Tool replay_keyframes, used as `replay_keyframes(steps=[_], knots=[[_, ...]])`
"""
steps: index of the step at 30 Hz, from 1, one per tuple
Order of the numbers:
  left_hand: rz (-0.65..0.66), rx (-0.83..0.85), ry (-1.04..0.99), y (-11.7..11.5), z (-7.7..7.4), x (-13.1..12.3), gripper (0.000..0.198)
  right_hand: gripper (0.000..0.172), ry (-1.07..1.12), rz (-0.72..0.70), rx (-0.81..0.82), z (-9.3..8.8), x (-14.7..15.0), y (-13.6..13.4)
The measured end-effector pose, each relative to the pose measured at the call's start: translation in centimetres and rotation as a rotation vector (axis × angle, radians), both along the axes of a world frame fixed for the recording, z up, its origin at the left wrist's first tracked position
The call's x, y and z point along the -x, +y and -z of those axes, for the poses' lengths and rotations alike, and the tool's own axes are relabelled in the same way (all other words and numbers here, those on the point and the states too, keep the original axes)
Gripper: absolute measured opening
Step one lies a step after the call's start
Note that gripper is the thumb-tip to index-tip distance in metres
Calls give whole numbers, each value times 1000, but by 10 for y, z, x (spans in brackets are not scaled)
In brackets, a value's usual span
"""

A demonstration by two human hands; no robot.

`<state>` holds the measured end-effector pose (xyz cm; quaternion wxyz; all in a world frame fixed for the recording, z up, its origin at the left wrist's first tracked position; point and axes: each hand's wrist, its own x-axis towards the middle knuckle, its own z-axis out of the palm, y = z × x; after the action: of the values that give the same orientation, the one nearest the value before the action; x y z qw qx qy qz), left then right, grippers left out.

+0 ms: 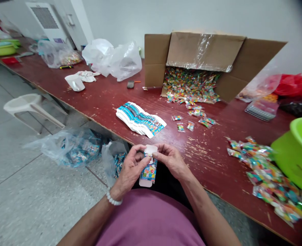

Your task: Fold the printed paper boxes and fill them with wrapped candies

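Note:
Between my two hands is a small blue printed carton, held just off the table's front edge, its white end flaps sticking out at top and bottom. My left hand grips its left side, thumb across the front. My right hand pinches the upper right corner near the top flap. Beyond them on the table lies a fanned stack of flat blue cartons. Several wrapped candies are scattered to its right, in front of a tipped cardboard box spilling many more.
A lime green basin stands at the right beside a candy pile. Plastic bags, a white cup and a brush-like tool lie further back. Bags of blue packets and a white stool are on the floor.

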<state>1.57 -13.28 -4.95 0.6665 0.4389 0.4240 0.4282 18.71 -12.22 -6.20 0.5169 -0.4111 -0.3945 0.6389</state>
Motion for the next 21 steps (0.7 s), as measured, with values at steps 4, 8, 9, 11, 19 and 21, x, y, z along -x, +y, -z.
replay_keyframes(steps=[4, 8, 9, 11, 19, 21], knots=[[72, 163, -100, -2, 0, -1, 69, 25, -77, 46, -72, 3, 1, -3], [200, 443, -170, -3, 7, -3, 60, 25, -297, 37, -185, 5, -1, -6], [184, 478, -166, -3, 8, -4, 60, 26, -342, 17, -199, 4, -2, -6], [147, 502, -133, -3, 11, -6, 62, 28, -384, -12, -186, 1, -3, -6], [171, 304, 45, -2, 15, -9, 72, 24, -317, -79, -64, -5, -4, 4], [187, 269, 71, -1, 16, -7, 73, 26, -278, -53, -27, -5, -4, 5]])
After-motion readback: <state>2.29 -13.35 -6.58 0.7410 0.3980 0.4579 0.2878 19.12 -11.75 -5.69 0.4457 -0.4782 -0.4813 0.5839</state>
